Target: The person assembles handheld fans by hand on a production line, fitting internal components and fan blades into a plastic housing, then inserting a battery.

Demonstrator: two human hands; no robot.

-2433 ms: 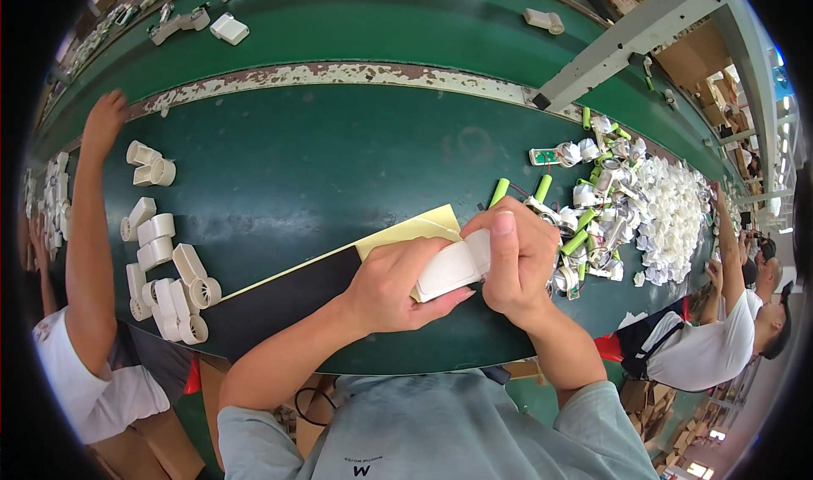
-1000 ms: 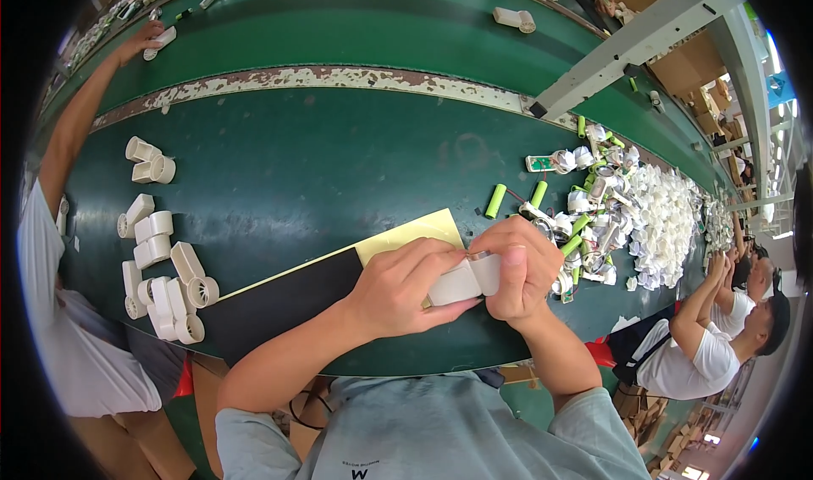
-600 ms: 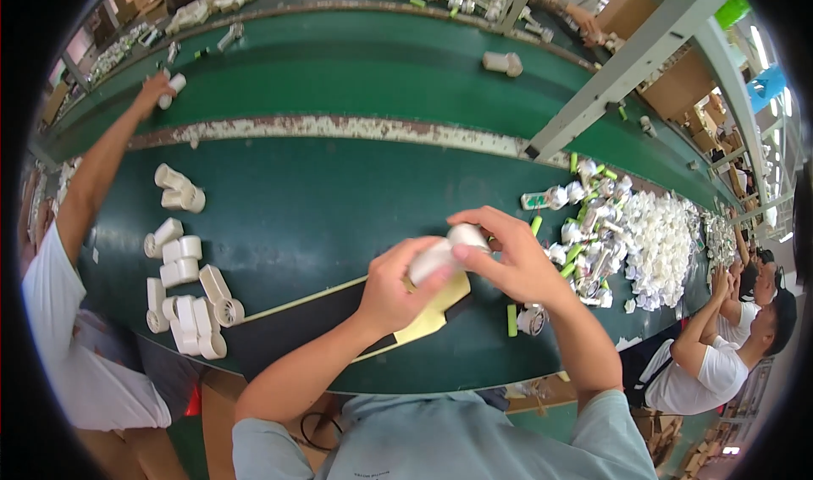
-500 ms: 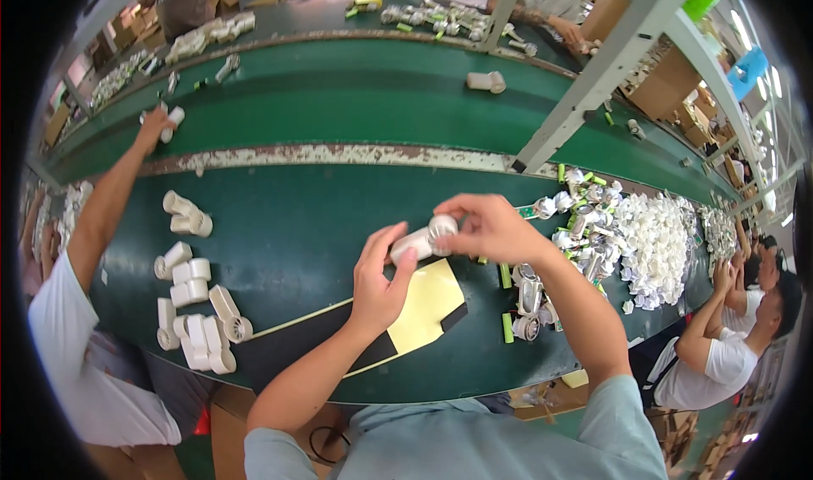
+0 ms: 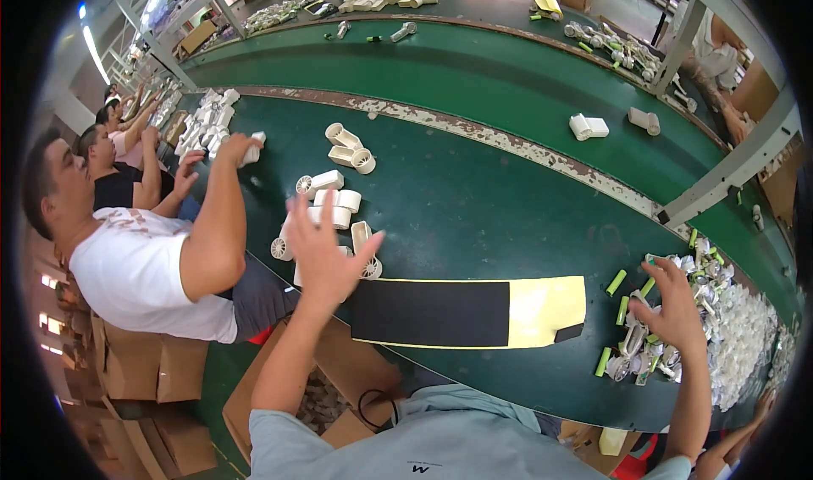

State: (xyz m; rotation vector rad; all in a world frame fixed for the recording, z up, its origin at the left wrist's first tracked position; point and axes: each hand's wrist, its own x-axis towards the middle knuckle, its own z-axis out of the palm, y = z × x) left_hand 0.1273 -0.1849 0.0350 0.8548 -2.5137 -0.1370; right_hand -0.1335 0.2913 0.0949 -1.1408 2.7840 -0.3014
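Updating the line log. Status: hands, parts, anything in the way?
Left hand open at white housings. Right hand open by green batteries. No held part visible. Sheet lies between hands, apparently blocking neither.

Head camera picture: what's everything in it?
Workbench: one, green, middle
Conveyor belt: one, green, beyond it
Belt housings: two, whitish, belt's right part
Bench housings: several, cream, workbench's left part
Sheet: one, black and yellow, workbench's near edge
Cylinders: several, light green, workbench's right part
Small pieces: heap, white, far right
Cardboard boxes: several, brown, lower left
Co-workers: several, mixed clothing, mostly left
Left hand: one, bare, open, near bench housings
Right hand: one, bare, open, near cylinders
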